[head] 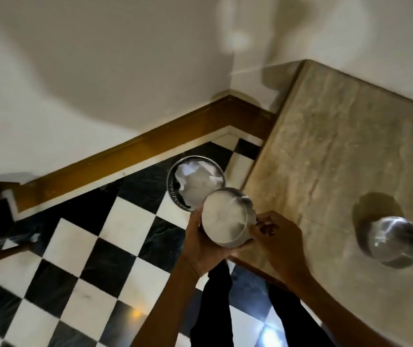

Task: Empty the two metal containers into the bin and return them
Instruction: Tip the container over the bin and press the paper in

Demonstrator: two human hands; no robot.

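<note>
Spreading across the lower left, the black-and-white checkered floor (80,251) meets a brown skirting board, while a beige stone table (338,151) fills the right. On the floor just beside the table's corner stands the round metal bin (175,186), crumpled white paper showing inside. Above its near rim both hands grip one metal container (225,216), shiny and cylindrical, its mouth pale and blurred: the left hand (200,249) cups it from below, the right hand (275,234) pinches its side. A second metal container (393,240) rests on the table, well apart.
</note>
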